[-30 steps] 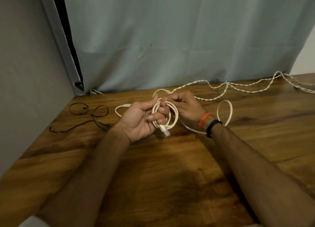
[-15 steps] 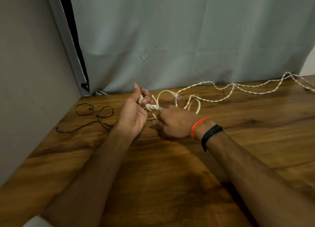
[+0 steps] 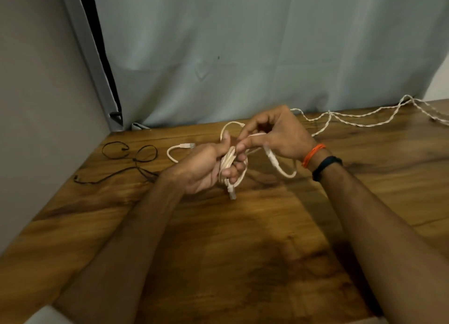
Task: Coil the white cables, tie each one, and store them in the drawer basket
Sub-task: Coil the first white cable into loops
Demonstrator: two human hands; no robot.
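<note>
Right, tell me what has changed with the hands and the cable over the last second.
The right hand, which half a second ago lay low in front of the coil, has risen behind it and now pinches the free cable end over the top. The left hand went on gripping the white cable coil throughout. The black wire and the twisted white cable on the table lie as before.

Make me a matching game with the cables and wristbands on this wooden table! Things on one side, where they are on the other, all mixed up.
Things:
1. coiled white cable
2. thin black cable
3. twisted white cord
4. orange thread wristband

Places:
A. lying loose at the table's far left
B. on the right wrist, beside a black band
C. gripped in the left hand
D. trailing along the table's back edge, to the right

Pairs: 1-C, 2-A, 3-D, 4-B
</note>
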